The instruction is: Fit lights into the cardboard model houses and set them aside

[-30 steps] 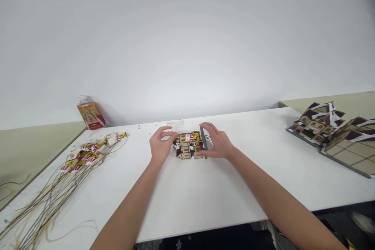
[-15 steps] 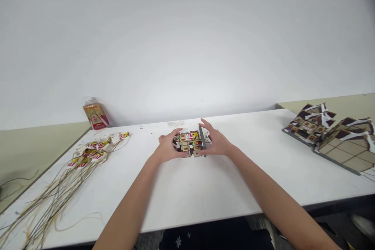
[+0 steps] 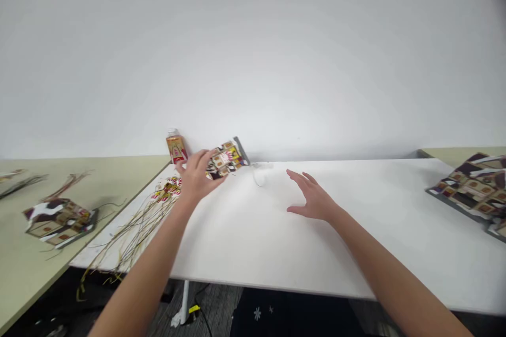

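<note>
My left hand [image 3: 196,176] grips a small model house [image 3: 226,158] by its roof end, lifted above the left part of the white table [image 3: 253,242]. The house lies on its side, its grey base facing right, and a thin wire trails from that base. Printed windows and a red-and-white awning show on its wall. My right hand [image 3: 310,197] hovers over the table with nothing in it, fingers apart. Below and left of my left hand lies a pile of small printed pieces [image 3: 168,189] with long thin wires.
A drink bottle [image 3: 176,147] stands at the back left by the wall. Another model house [image 3: 61,221] rests on the beige side table [image 3: 23,268], near more wires [image 3: 23,185]. At the right edge sit further model houses [image 3: 474,187] with snowy roofs.
My right hand has let go of the house. My left hand has carried it up and to the left. The view has turned left, bringing the beige table's house into sight.
</note>
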Motion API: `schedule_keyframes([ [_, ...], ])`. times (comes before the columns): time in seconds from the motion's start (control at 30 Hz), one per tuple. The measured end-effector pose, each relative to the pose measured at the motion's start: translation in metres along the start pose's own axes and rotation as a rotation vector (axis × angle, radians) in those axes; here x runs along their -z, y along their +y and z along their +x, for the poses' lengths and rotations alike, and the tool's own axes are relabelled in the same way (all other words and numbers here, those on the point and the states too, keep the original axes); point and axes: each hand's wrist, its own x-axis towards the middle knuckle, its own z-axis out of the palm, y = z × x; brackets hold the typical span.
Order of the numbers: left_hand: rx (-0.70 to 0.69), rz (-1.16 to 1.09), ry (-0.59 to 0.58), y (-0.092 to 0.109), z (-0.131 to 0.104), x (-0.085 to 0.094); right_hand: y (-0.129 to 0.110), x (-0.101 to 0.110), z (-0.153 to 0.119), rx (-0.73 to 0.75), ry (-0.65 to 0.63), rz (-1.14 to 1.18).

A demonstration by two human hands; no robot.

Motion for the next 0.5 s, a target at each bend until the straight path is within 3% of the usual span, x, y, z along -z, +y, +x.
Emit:
schedule_keyframes([
  [0.13, 0.156, 0.274, 0.003, -0.069, -0.001, 0.045, -0.001, -0.004, -0.001, 0.026, -0.051, -0.079],
  [0.23, 0.308, 0.457, -0.041, -0.122, -0.016, 0.077, 0.000, -0.006, -0.001, 0.009, -0.035, -0.111],
  [0.33, 0.449, 0.643, -0.160, -0.172, -0.042, 0.099, 0.001, -0.007, -0.002, -0.017, -0.030, -0.122],
  [0.5, 0.477, 0.733, -0.483, -0.229, -0.072, 0.117, -0.001, -0.010, -0.003, -0.050, -0.031, -0.114],
])
